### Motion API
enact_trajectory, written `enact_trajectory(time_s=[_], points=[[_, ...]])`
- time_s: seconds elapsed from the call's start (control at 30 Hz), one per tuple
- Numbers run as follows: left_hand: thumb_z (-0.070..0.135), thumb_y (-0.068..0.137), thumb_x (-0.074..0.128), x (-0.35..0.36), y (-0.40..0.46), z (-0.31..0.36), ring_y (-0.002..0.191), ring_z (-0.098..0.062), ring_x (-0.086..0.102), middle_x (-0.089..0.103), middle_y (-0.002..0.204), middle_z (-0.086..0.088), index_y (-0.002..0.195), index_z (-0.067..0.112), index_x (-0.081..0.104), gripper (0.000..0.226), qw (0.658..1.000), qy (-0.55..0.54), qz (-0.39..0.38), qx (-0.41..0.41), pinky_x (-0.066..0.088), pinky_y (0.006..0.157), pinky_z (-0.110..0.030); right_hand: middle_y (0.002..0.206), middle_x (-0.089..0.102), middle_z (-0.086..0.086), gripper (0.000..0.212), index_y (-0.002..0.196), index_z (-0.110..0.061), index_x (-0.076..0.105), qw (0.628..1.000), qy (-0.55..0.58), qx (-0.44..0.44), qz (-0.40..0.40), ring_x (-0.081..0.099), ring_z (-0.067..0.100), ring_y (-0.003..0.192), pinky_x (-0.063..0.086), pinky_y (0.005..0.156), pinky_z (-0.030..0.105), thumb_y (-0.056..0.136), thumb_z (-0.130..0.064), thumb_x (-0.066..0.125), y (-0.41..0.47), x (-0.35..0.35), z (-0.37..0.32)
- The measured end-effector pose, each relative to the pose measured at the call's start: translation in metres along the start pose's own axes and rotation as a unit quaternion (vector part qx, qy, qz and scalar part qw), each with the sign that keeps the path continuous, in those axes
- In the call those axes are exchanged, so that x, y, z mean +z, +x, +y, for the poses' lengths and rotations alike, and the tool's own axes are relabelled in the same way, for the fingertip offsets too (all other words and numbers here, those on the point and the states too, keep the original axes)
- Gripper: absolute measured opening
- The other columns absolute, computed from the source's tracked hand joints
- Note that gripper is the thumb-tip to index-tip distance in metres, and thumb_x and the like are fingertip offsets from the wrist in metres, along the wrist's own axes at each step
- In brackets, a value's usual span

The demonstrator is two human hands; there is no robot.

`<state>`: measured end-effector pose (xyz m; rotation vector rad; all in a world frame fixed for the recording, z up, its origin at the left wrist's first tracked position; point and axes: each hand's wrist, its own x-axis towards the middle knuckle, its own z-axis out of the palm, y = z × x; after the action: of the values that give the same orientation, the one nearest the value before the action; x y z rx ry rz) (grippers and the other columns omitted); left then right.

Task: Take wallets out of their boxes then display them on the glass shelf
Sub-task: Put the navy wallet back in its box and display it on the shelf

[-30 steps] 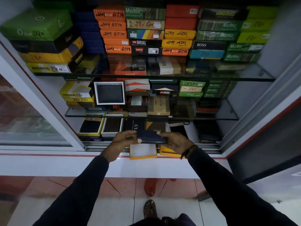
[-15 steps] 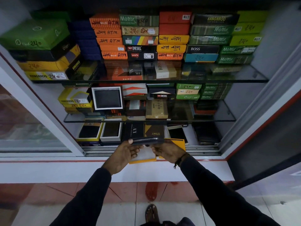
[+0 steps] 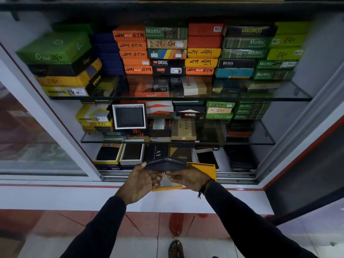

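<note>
A dark navy zip wallet (image 3: 165,163) is held edge-up in front of the cabinet's bottom level, its zipper showing on top. My left hand (image 3: 142,180) grips its left end and underside. My right hand (image 3: 188,178) pinches its lower right edge. Under my hands lies an open yellow box (image 3: 203,168), its lid (image 3: 167,188) partly hidden, at the cabinet's front sill. Two glass shelves (image 3: 279,98) (image 3: 260,141) above carry stacked wallet boxes. An open white box with a dark wallet (image 3: 129,116) stands upright on the lower glass shelf.
On the bottom level sit two open boxes with dark wallets (image 3: 108,153) (image 3: 132,152), a black box (image 3: 157,152), a phone (image 3: 207,157) and dark wallets (image 3: 239,158) at the right. A sliding glass door (image 3: 37,142) is at the left. My sandalled foot (image 3: 176,248) is below.
The wallet has been turned from lying flat to standing on edge, zipper up, and both hands have shifted under it. The camera has tilted slightly, so the shelves sit lower in view.
</note>
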<state>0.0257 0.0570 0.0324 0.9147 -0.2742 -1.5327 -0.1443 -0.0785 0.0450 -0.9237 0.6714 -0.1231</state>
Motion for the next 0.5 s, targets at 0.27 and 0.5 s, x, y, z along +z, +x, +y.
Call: enact_trajectory(time_s=[0.27, 0.5], points=[[0.04, 0.078, 0.076, -0.03, -0.007, 0.002, 0.082, -0.02, 0.067, 0.073, 0.094, -0.013, 0.1, 0.012, 0.076, 0.036, 0.978, 0.148, 0.124, 0.082, 0.051, 0.077, -0.032, 0.111, 0.071, 0.018, 0.02, 0.106, 0.001, 0.071, 0.983, -0.157, -0.043, 0.085, 0.069, 0.022, 0.098, 0.058, 0.077, 0.025, 0.087, -0.003, 0.068, -0.028, -0.035, -0.033], [0.021, 0.081, 0.079, -0.014, 0.013, -0.019, 0.085, -0.027, 0.071, 0.076, 0.09, -0.014, 0.094, 0.007, 0.078, 0.019, 0.941, 0.209, 0.188, 0.191, 0.055, 0.078, -0.04, 0.081, 0.074, 0.008, 0.017, 0.094, 0.002, 0.076, 0.959, -0.175, -0.105, 0.196, 0.067, 0.012, 0.069, 0.057, 0.06, 0.02, 0.078, -0.003, 0.079, -0.025, 0.026, -0.023]])
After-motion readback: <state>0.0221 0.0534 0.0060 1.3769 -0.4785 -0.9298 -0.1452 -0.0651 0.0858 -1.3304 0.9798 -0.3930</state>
